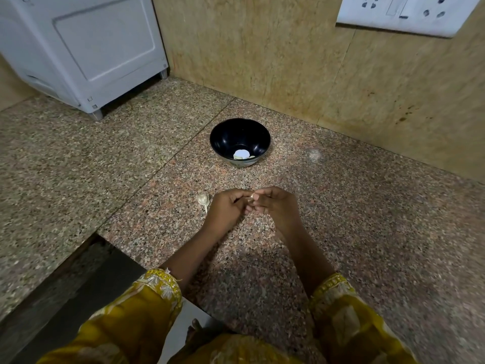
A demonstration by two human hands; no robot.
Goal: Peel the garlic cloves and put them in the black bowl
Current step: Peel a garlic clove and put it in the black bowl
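Over the bench [341, 219], the left hand [227, 207] and right hand [277, 206] meet, and each grip pinches the same small garlic clove [251, 197]. A pale garlic piece [203, 200] lies just at 9 o'clock of the left hand. The black bowl [225, 137] stands farther off at 12 o'clock, in my judgement equally near to both hands.

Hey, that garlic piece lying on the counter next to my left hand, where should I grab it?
Pinch the garlic piece at its plump far end, from above with the left hand; the thin stalk trailing toward you looks too flimsy.
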